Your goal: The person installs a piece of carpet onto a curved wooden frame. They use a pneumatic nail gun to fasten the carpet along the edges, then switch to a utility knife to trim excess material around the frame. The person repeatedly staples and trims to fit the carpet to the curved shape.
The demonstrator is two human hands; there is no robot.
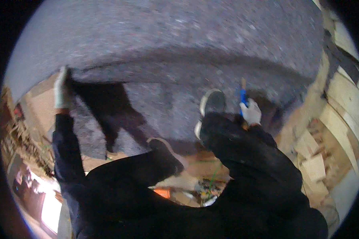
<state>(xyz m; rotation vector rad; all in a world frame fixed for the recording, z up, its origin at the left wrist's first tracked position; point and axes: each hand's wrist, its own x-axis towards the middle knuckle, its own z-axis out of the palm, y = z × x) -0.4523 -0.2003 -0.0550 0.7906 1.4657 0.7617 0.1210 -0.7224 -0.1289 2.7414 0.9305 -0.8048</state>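
Observation:
A large speckled grey felt-like sheet (179,28) spreads across the far side, its near edge raised in a long fold. My left hand (62,89), in a white glove, is at the left end of that edge and appears closed on it; the fingertips are partly hidden. Below the fold, more of the same grey material (163,103) lies under my feet, with a dark shadow across it. In my right hand (251,112), also gloved, is a blue-handled tool (243,96) with a narrow tan tip pointing away from me. Blur hides the tool's exact kind.
My dark shoe (214,101) with a pale sole stands on the grey material, close to the right hand. Cut pale boards (315,167) are piled at the right. Rubble (30,139) lies at the left, and an orange object (162,192) with assorted items sits between my legs.

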